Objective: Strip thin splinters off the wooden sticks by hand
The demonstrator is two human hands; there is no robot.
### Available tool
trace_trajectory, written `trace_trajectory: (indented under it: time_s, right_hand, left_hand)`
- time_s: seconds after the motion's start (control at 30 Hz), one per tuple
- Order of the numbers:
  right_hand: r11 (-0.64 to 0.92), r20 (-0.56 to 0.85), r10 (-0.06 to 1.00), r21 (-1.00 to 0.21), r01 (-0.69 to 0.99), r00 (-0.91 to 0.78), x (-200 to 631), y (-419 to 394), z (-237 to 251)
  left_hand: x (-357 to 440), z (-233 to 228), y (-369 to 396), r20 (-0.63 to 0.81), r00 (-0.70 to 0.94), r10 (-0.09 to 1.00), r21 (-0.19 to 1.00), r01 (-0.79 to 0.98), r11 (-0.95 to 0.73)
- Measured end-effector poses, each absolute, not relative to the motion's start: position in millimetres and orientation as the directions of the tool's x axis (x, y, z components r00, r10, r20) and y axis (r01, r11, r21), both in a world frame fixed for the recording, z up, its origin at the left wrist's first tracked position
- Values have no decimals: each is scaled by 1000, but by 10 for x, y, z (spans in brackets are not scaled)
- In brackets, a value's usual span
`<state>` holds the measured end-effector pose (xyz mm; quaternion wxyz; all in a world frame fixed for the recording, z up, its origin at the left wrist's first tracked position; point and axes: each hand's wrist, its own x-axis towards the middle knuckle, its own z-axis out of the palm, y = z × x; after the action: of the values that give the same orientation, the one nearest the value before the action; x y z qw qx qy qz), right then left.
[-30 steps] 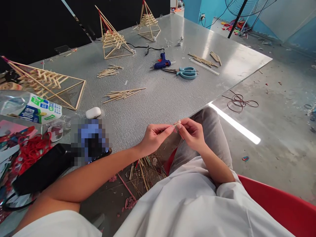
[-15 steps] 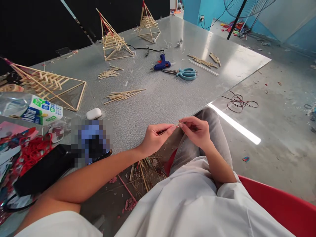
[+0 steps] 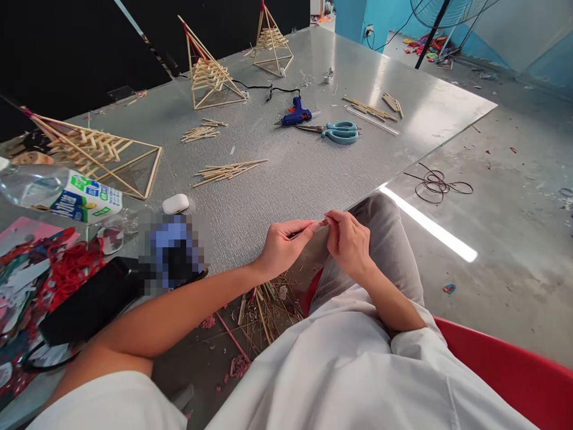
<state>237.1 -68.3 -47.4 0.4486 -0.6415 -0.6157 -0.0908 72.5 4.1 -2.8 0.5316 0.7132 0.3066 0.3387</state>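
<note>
Tabletop (image 3: 295,188), grey and broad, runs from the person's lap back to a black panel. Three pyramid-shaped stick frames stand along its left and far side: the nearest frame (image 3: 96,146) is the biggest to the eye, then the middle frame (image 3: 208,76), then the far frame (image 3: 271,40). A labelled plastic bottle (image 3: 87,194) lies on its side just in front of the nearest frame.

The left hand (image 3: 286,243) and right hand (image 3: 351,242) come together over the lap, off the near edge, their fingertips meeting. Well beyond them, the blue-handled scissors (image 3: 341,132) lie with their blades near the blue glue gun (image 3: 296,113); neither tool is in use. Loose sticks (image 3: 230,171) sit in a bundle to the left of the tools, nearer the person.

Smallest is the thing being worked: a small piece (image 3: 323,223) pinched between both sets of fingertips, too slight to identify. The step in hand looks like fine fingertip handling, perhaps parting or adjusting that piece. The next move would seem to call for a light, steady pinch from the left while the right fingers do the finer shifting.
</note>
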Motion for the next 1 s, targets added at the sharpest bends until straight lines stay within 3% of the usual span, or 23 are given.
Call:
trace_trajectory:
  time_s: [0.2, 0.3, 0.47, 0.6, 0.8, 1.0]
  right_hand:
    - [83, 740, 612, -410, 908, 278, 2298, -630, -570]
    - [106, 703, 678, -384, 917, 216, 2386, -624, -495]
    - [96, 522, 852, -218, 971, 33, 2531, -777, -196]
    - [83, 292, 954, -65, 994, -61, 2571, -876, -2]
    - [136, 49, 990, 5, 991, -136, 2632, -837, 152]
    - [99, -41, 994, 13, 995, -98, 2610, -817, 179]
  left_hand:
    - [739, -16, 44, 131, 582, 802, 978, 55, -200]
    - [740, -24, 42, 144, 582, 801, 976, 52, -213]
    - [726, -111, 22, 289, 571, 768, 922, 50, -383]
    - [712, -182, 16, 323, 626, 710, 878, 81, -471]
    - [703, -167, 1, 395, 654, 646, 814, 77, -576]
    - [704, -173, -10, 428, 653, 625, 784, 75, -616]
